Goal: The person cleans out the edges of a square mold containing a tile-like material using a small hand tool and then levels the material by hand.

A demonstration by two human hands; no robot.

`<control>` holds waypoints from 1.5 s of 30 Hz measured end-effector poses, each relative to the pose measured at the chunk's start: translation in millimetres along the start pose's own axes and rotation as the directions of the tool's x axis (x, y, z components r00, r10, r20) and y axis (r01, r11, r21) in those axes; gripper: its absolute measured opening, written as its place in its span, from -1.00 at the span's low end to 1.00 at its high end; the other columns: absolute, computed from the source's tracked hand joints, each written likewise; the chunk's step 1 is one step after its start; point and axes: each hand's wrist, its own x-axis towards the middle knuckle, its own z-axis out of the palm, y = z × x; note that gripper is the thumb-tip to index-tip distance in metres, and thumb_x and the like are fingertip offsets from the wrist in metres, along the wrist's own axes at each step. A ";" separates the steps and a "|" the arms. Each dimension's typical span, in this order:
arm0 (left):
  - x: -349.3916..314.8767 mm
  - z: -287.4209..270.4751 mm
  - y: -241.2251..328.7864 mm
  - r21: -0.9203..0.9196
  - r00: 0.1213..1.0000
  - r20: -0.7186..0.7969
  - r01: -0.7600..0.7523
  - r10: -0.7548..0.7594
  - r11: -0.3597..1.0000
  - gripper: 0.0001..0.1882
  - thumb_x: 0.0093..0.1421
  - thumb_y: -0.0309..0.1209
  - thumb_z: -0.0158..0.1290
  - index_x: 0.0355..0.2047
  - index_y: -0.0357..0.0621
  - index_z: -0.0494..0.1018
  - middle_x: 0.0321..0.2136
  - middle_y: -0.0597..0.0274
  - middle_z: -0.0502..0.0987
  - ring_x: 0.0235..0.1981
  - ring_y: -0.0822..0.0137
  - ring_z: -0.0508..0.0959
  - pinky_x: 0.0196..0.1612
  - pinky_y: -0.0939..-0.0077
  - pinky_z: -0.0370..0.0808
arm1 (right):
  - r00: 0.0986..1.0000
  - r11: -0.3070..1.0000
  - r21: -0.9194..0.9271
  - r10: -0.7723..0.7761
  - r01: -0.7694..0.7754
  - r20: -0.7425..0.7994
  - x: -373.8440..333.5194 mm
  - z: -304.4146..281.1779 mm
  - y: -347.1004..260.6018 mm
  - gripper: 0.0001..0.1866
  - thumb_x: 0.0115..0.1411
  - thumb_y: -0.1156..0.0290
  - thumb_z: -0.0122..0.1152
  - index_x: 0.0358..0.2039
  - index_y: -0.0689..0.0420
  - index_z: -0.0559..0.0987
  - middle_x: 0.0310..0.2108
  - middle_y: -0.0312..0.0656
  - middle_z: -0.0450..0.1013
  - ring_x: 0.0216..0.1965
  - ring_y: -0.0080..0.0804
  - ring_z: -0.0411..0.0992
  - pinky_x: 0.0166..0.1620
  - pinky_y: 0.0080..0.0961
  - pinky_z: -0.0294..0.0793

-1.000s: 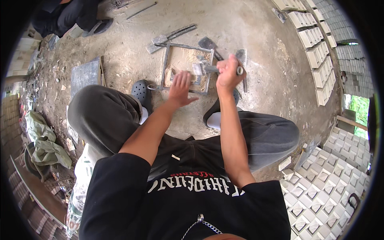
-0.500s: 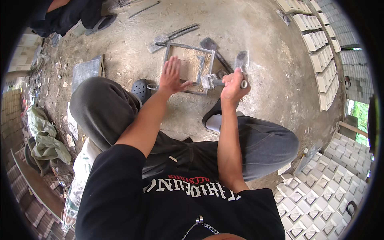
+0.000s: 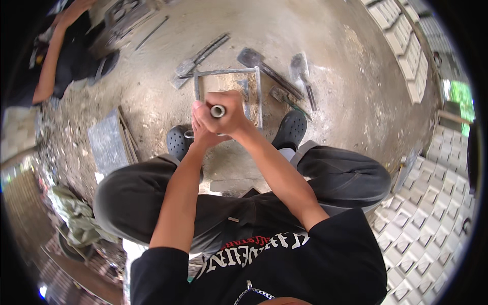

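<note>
My right hand [image 3: 229, 109] is closed round a tool with a hollow pipe handle [image 3: 218, 111], held with its round end upward. The tool's head is hidden beneath my hands. My left hand [image 3: 203, 133] lies below and partly behind the right, over the near left part of a rectangular metal frame [image 3: 260, 96]. Its visible fingers and thumb are stretched out; the rest is covered. Inside the frame is sandy, crumbly material [image 3: 231, 81], with a dark metal piece [image 3: 245, 91] on the right side.
Beyond the frame lie a long-handled tool [image 3: 203, 53], a dark flat-bladed tool [image 3: 274, 73], a trowel [image 3: 300, 68] and a brush-like tool [image 3: 287, 100]. Grey boards [image 3: 109, 145] stand left. Pale moulded blocks [image 3: 406, 56] line the right. Another person's arm [image 3: 48, 71] shows at upper left.
My right hand has moved left with the tool, from beside the frame to over my left hand, and the tool now stands upright. My left hand has shifted slightly nearer me.
</note>
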 end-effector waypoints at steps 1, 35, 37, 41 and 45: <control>-3.4 0.7 -1.6 0.016 0.999 -0.005 -0.049 0.049 0.999 0.14 -0.10 0.19 0.24 0.27 -0.21 -0.07 0.27 -0.11 -0.05 0.33 -0.06 -0.10 0.33 0.04 -0.17 | 1.000 1.000 -0.023 0.004 -0.004 -0.010 -0.5 2.8 9.9 -0.62 0.05 0.35 0.25 -0.81 0.14 0.35 -0.85 -0.18 0.27 -0.81 -0.28 0.28 -0.68 -0.39 0.23; -10.1 5.5 -25.3 -0.339 0.918 0.333 -0.095 0.214 0.936 -0.60 0.30 -0.28 0.01 0.11 -0.11 0.30 0.00 0.18 0.39 0.11 0.30 0.36 0.09 0.31 0.30 | 0.905 0.997 -0.001 -0.068 0.074 -0.419 -2.3 10.7 62.8 -0.71 -0.05 0.36 0.35 -0.73 0.01 0.39 -0.83 -0.31 0.24 -0.79 -0.28 0.24 -0.61 -0.37 0.22; -7.8 7.9 -26.7 -0.105 0.929 0.313 -0.174 0.198 0.979 -0.57 0.28 -0.24 0.05 0.10 -0.11 0.32 -0.01 0.15 0.41 0.10 0.26 0.37 0.09 0.26 0.29 | 0.962 0.975 0.217 0.104 -0.048 -0.252 1.4 10.9 60.3 -0.75 -0.04 0.32 0.33 -0.73 0.03 0.46 -0.83 -0.27 0.28 -0.78 -0.23 0.28 -0.60 -0.34 0.25; -3.8 17.5 -35.2 -0.170 0.926 0.355 -0.072 0.129 0.983 -0.48 0.23 -0.19 0.08 0.15 -0.09 0.30 0.08 0.07 0.38 0.12 0.18 0.36 0.09 0.17 0.27 | 0.974 0.973 0.047 0.223 -0.225 0.052 4.8 14.8 61.8 -0.89 -0.15 0.30 0.25 -0.68 0.02 0.60 -0.72 -0.18 0.46 -0.67 -0.21 0.43 -0.53 -0.30 0.38; -8.8 15.5 -37.7 -0.271 0.916 0.388 0.013 0.097 0.963 -0.44 0.21 -0.17 0.09 0.17 -0.09 0.27 0.10 0.07 0.35 0.14 0.17 0.32 0.11 0.16 0.24 | 0.984 0.981 0.084 0.176 -0.177 0.012 -5.7 11.5 55.5 -0.93 -0.21 0.31 0.27 -0.63 -0.06 0.64 -0.70 -0.25 0.49 -0.66 -0.25 0.45 -0.54 -0.38 0.41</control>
